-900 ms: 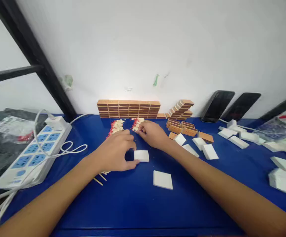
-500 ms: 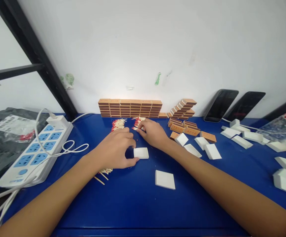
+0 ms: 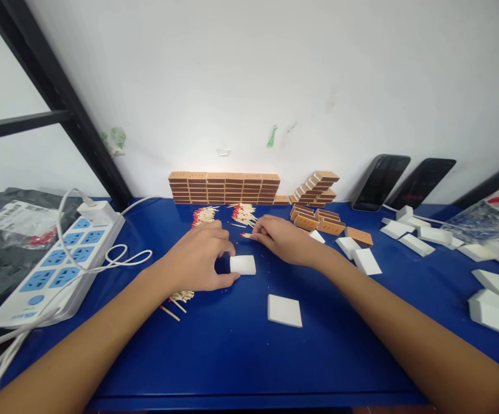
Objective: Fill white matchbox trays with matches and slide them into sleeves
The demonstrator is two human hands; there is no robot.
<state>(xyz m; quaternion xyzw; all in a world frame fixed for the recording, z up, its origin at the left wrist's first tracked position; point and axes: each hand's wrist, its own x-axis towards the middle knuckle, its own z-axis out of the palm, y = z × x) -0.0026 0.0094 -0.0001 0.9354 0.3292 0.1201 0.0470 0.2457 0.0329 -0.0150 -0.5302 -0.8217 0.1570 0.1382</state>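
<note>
My left hand rests on the blue table with thumb and fingers closed around a small white inner box. My right hand is just behind and to the right of that box, its fingers pinched on a few red-tipped matches. Two loose heaps of matches lie behind the hands. More matches lie under my left wrist.
A wall of stacked brown matchboxes and a slanted pile stand at the back. White inner boxes are scattered centre and right. A power strip with cables lies left; two dark phones lean on the wall.
My right hand has drawn back from the match heap toward the white box, bringing a few matches with it. My left hand has stayed on the box.
</note>
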